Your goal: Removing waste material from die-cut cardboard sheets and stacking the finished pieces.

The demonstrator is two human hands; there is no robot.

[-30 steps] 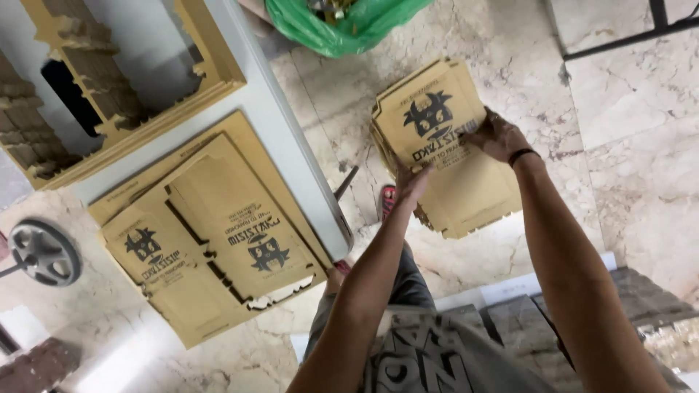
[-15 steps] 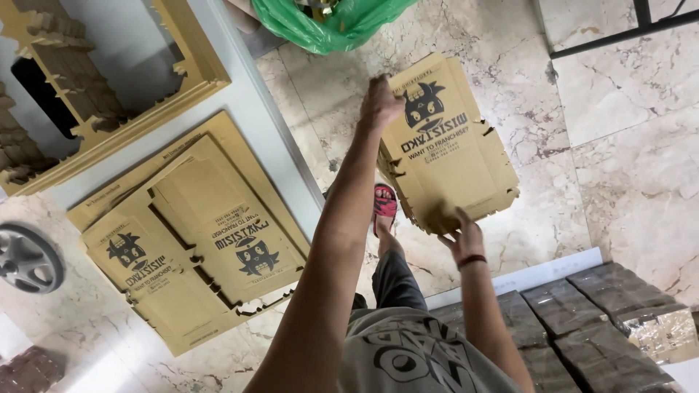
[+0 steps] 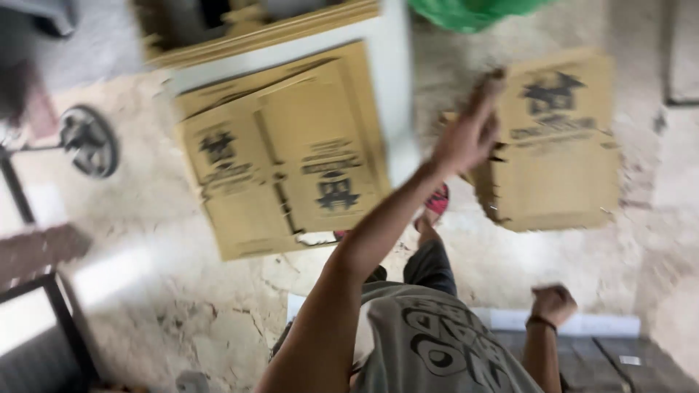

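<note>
**A:** What have I got on the head cam right now? It's pretty smeared.

**B:** Yeah, lots of motion blur. My left hand [image 3: 466, 138] is up around 1 o'clock, fingers stretched out and apart, fingertips against the near edge of a stack of flattened cardboard boxes [image 3: 557, 145] lying on the stone floor [image 3: 182, 306]. It looks like touching rather than clamping, but with this blur I can't say for sure.

**A:** And the other one?

**B:** My right hand [image 3: 553, 304] is down at 5 o'clock, balled into a fist, nothing in it, dark band on the wrist, well apart from the cardboard.

**A:** Any containers with stuff in them?

**B:** Green plastic bag [image 3: 473, 11] at 12 o'clock, cut off by the frame, can't see what's inside. A second pile of flat boxes [image 3: 284, 153] sits at 10 to 11 o'clock, just left of a white ledge [image 3: 393, 87], all folded flat. Round black wheel-like thing [image 3: 89, 140] at 9 o'clock.
</note>
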